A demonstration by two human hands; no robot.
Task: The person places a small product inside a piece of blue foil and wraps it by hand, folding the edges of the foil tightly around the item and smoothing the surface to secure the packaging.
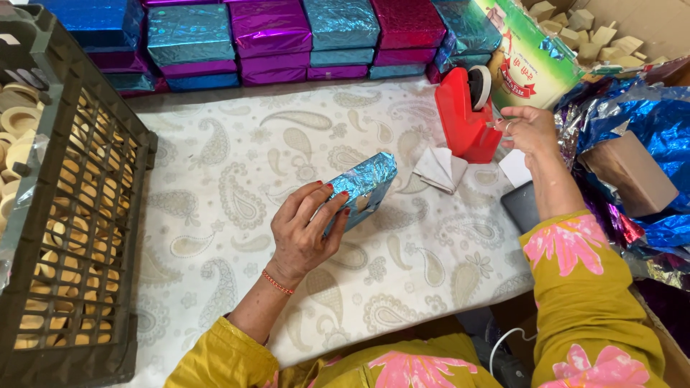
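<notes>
Head view shows my left hand (305, 228) clamped on the blue foil-wrapped box (363, 188) over the tabletop (215, 215), my right hand (528, 129) pinching tape at the red dispenser (466, 115), so sealing the fold seems next.

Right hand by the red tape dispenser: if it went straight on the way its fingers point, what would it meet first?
The right hand points left at the red plastic tape dispenser. Its fingertips look already at the dispenser's cutting edge, so it would likely meet that first, though depth is unclear.
</notes>
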